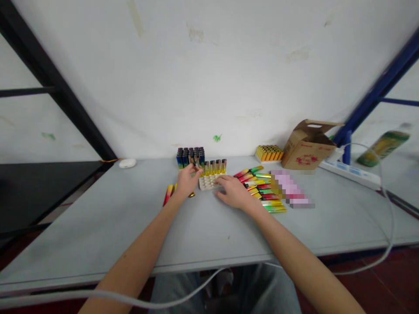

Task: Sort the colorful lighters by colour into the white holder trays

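A white tray with holes (207, 182) lies on the grey table, and several yellow lighters (218, 167) stand upright along its back row. My left hand (188, 179) is at the tray's left edge, its fingers pinched around something small that I cannot make out. My right hand (231, 191) rests over the tray's right side with its fingers bent, and what is under the fingertips is hidden. Behind my left hand stands a block of dark blue lighters (183, 158). Red and yellow tubes (168, 194) lie left of my left hand.
Loose coloured tubes (262, 187) are spread right of my right hand, beside a blurred pink item (291, 185). Further back are orange lighters (270, 153), a cardboard box (306, 150), a power strip (352, 173) and a bottle (382, 146). A white case (127, 163) lies back left.
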A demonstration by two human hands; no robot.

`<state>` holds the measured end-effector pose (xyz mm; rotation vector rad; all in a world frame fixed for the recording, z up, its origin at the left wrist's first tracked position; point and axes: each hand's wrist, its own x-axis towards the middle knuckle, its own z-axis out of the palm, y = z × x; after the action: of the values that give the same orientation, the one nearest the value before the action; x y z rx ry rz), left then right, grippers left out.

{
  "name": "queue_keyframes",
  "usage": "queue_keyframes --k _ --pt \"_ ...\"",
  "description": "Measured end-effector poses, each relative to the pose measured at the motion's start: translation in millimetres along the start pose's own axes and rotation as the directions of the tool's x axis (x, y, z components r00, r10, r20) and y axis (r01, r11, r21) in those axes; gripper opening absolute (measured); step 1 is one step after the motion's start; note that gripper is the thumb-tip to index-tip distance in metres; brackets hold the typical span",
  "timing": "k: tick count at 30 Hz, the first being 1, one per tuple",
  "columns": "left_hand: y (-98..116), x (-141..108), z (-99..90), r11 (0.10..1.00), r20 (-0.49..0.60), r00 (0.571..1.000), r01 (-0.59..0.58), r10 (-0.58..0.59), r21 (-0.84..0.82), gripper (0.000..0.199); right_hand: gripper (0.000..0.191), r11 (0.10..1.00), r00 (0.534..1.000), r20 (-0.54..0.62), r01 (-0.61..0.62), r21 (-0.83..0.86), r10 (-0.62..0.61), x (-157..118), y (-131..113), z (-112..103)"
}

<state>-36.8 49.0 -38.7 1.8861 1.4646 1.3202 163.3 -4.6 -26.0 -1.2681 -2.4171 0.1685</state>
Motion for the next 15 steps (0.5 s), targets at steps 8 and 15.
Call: queue_keyframes --k 8,15 --pt "-0.4 -0.9 4.3 0.999 0.022 0.999 -0.031 0.030 0.030 0.011 0.029 1.000 1.000 0.011 0.002 -0.017 -0.002 -0.1 -1.6 -0.3" --pt "-0.9 -0.6 7.7 0.998 -0.003 0.999 -0.043 0.043 0.050 0.011 0.029 1.000 1.000 0.022 0.002 -0.030 -0.001 -0.2 -2.6 -1.1"
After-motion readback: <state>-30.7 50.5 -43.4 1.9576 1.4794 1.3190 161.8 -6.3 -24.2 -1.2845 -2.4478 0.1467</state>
